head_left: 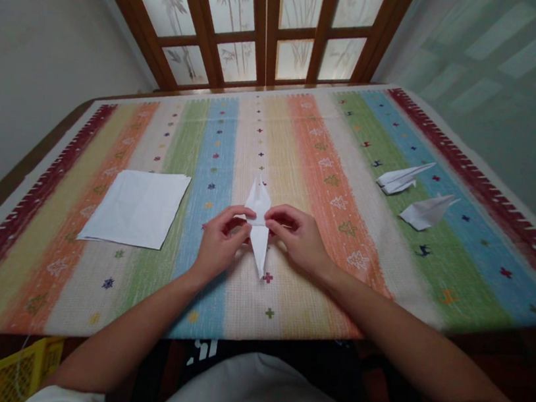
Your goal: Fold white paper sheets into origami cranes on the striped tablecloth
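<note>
Both my left hand [220, 244] and my right hand [297, 237] pinch a folded white paper piece [259, 203] at the middle of the table, with its long pointed ends showing above and below my fingers. To the left of my left hand lies a flat square of white paper [135, 207] on the striped cloth [42, 249]. Two pointed folded paper models, one [398, 177] and another [426, 211], rest on the green and blue stripes, off to the right of my right hand.
The table's far side meets a wooden window frame [243, 24] with frosted, bamboo-patterned panes. Walls stand at both sides. A yellow plastic crate [15, 370] sits on the floor below the near left table edge.
</note>
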A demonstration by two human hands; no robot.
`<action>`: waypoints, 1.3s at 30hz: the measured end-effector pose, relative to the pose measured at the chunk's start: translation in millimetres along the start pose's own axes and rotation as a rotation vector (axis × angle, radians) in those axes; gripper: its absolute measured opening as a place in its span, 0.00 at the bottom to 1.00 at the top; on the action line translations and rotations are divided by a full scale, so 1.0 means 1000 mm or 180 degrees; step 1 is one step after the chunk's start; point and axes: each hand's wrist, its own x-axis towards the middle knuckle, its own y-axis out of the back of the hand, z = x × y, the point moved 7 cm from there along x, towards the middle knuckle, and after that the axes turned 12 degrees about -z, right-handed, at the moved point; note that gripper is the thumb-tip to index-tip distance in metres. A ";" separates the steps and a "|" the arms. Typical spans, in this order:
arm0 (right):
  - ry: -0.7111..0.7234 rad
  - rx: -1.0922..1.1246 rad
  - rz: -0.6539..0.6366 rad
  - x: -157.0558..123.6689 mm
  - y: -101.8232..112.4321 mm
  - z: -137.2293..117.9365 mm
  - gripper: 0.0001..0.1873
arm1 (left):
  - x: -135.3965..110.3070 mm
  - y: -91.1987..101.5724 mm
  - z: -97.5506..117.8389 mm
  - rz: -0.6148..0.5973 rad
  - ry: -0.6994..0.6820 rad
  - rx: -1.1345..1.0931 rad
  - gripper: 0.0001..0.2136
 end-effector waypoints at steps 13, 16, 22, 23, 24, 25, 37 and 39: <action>-0.0186 0.0277 -0.0578 0.002 0.001 0.010 0.13 | 0.002 0.004 -0.004 -0.0211 -0.0031 -0.0123 0.12; -0.0263 0.0421 -0.0696 0.002 0.001 0.013 0.16 | 0.002 0.005 -0.003 -0.0261 -0.0114 -0.0109 0.14; -0.0275 0.0459 -0.0597 0.003 0.003 0.015 0.15 | 0.003 0.006 -0.003 -0.0200 -0.0107 -0.0054 0.11; -0.0247 0.0447 -0.0552 0.004 0.002 0.014 0.14 | 0.003 0.006 -0.003 -0.0177 -0.0093 -0.0043 0.11; -0.0220 0.0433 -0.0506 0.005 0.001 0.014 0.14 | 0.003 0.005 -0.004 -0.0152 -0.0077 -0.0038 0.10; -0.0195 0.0421 -0.0461 0.005 0.000 0.014 0.14 | 0.003 0.005 -0.004 -0.0124 -0.0061 -0.0035 0.10; -0.0336 0.0636 0.0014 0.003 -0.001 0.018 0.24 | 0.000 -0.002 -0.005 0.0166 -0.0089 0.0306 0.09; -0.0276 0.0542 0.0034 0.004 0.000 0.017 0.21 | 0.001 -0.004 -0.003 0.0043 -0.0114 0.0454 0.05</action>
